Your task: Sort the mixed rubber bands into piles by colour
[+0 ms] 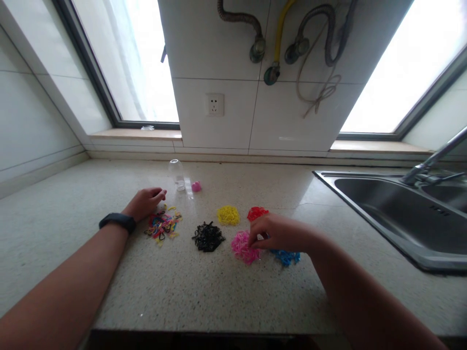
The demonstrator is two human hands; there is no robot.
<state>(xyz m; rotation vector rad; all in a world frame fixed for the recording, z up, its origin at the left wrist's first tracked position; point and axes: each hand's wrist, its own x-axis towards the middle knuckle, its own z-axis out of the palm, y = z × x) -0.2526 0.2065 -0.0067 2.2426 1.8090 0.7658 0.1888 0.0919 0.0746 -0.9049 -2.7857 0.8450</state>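
My left hand (146, 201), with a dark band on its wrist, rests on the counter with its fingers curled in, just behind a mixed pile of small coloured rubber bands (163, 225). My right hand (268, 231) is pinched, its fingertips at the pile of pink rubber bands (243, 248); whatever is between them is too small to make out. Around it lie a red pile (257, 212), a blue pile (286, 257) partly under the hand, a yellow pile (228, 215) and a black pile (208, 236).
A clear plastic bottle (176, 175) stands behind my left hand, with a small pink cap (196, 186) beside it. A steel sink (368, 218) with a faucet (434, 160) is set into the counter at the right. The tiled wall carries a socket (215, 104) and pipes.
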